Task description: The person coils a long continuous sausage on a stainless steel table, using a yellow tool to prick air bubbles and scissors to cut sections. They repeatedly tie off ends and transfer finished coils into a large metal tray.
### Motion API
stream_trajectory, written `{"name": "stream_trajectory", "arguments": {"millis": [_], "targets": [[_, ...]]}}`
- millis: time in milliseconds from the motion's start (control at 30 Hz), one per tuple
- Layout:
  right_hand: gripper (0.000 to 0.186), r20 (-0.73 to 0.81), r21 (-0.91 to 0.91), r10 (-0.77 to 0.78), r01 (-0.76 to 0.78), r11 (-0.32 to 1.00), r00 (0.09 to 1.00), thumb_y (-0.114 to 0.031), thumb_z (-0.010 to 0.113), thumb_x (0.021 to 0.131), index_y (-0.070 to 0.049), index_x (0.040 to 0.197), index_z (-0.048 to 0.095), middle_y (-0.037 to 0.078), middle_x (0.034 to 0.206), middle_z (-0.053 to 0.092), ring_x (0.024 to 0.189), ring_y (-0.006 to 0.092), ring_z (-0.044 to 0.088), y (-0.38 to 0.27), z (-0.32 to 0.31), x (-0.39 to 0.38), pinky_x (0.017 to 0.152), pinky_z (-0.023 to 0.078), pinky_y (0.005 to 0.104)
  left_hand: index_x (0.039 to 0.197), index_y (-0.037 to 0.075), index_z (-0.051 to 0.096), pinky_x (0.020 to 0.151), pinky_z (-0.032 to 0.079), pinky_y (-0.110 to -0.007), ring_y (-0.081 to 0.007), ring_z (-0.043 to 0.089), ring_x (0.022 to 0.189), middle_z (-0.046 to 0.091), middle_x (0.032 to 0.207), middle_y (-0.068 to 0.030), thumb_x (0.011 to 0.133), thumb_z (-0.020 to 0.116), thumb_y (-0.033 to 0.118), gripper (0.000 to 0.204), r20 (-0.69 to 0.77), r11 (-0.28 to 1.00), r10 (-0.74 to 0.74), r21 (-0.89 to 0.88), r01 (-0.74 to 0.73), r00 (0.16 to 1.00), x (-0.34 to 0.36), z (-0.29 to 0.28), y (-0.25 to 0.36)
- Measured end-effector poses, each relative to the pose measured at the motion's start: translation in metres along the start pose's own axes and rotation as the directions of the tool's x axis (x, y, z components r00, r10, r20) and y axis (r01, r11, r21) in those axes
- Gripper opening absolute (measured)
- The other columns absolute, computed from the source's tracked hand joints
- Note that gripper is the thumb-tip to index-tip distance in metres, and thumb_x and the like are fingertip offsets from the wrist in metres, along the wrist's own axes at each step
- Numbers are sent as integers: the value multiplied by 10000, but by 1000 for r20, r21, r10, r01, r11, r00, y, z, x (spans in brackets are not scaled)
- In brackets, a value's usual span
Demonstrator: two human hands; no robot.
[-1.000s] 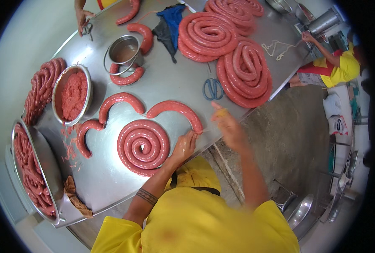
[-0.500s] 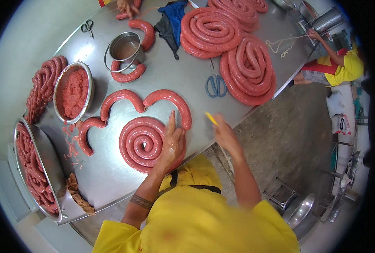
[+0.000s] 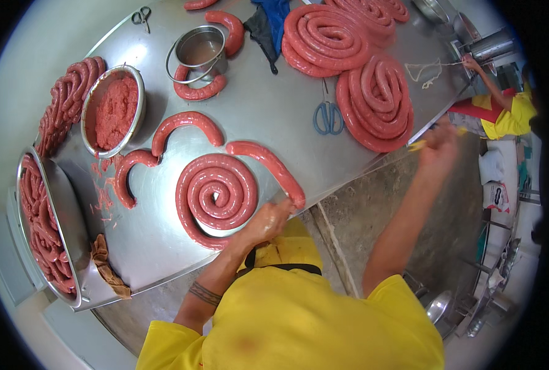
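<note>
My left hand (image 3: 271, 221) is closed at the near end of a long raw sausage link (image 3: 268, 161), beside the table's front edge. Out past that edge on the right, my right hand (image 3: 440, 147) is blurred by motion. It grips a small yellow object, whose kind I cannot make out. A thin pale line, perhaps string, seems to stretch between the two hands. Just left of the link lies a large sausage coil (image 3: 217, 191), partly behind my left forearm. Two curved links (image 3: 188, 123) (image 3: 125, 179) rest farther left.
Blue-handled scissors (image 3: 328, 118) lie beside big sausage coils (image 3: 376, 105). A metal pot (image 3: 216, 58), a bowl of minced meat (image 3: 140, 92) and a tub of sausages (image 3: 70, 216) stand leftward. Dark-handled scissors (image 3: 141, 20) lie far left. Another person (image 3: 503, 108) handles string at right.
My right hand has swung right and away from the table with the yellow object. My left hand has moved right and closed at the link's end; the link has straightened and separated from its neighbour.
</note>
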State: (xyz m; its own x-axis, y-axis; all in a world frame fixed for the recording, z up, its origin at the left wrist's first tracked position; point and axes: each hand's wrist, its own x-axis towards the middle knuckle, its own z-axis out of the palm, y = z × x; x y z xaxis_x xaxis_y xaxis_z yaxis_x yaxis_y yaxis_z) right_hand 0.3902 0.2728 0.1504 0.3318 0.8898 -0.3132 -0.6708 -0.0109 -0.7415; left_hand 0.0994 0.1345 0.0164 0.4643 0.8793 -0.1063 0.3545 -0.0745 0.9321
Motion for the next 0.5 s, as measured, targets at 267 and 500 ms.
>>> {"name": "stream_trajectory", "arguments": {"millis": [267,500], "targets": [[241,-71,-386,-508,446,807,858,-231,493,1027,-136,806,509,-37,628,390,521,98,392,-54,-145,115,523,372,245,1001,-7,564,601,468,-484,-421,602,680,563,817,-211,959,589,68,90,164,973,-67,229,28,984,-60,-10,-19],[201,179,-639,63,67,766,982,-295,516,1038,-153,920,594,-66,675,493,468,58,410,-11,-141,146,400,307,211,1050,19,620,817,499,-471,-386,627,954,656,1028,-177,833,672,-13,225,-383,980,59,199,20,922,-112,-35,-43]]}}
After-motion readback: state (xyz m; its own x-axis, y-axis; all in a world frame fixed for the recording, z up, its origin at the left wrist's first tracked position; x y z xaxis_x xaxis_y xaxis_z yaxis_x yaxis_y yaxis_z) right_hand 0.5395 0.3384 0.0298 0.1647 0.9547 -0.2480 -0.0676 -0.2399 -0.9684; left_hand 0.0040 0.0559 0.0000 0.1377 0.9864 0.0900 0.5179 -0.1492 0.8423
